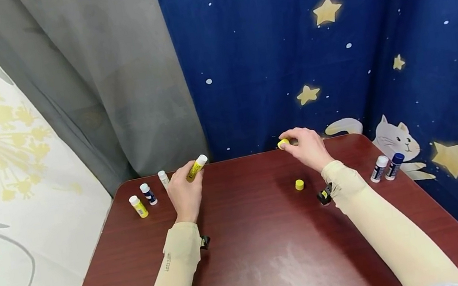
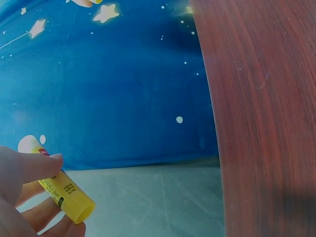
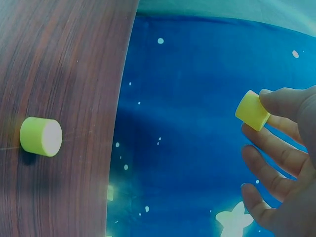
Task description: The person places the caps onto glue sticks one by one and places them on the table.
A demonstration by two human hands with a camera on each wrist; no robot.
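Observation:
My left hand (image 1: 185, 194) grips a yellow glue stick (image 2: 65, 193) above the far part of the table, its white end pointing up and to the right in the head view. Thumb and fingers wrap its printed barrel. Over the far right part of the table, my right hand (image 1: 310, 149) pinches a small yellow cap (image 3: 253, 110) between thumb and index finger, the other fingers spread. A second yellow cap (image 1: 299, 185) rests on the table below that hand; the right wrist view shows this cap (image 3: 40, 137) too.
At the left stand a yellow glue stick (image 1: 138, 207), a dark blue one (image 1: 149, 194) and a white-topped one (image 1: 163, 178), partly behind my left hand. A white-capped stick (image 1: 379, 169) and a blue-capped stick (image 1: 394, 166) stand near the right edge. Curtains (image 1: 243, 60) hang behind the table (image 1: 262, 237).

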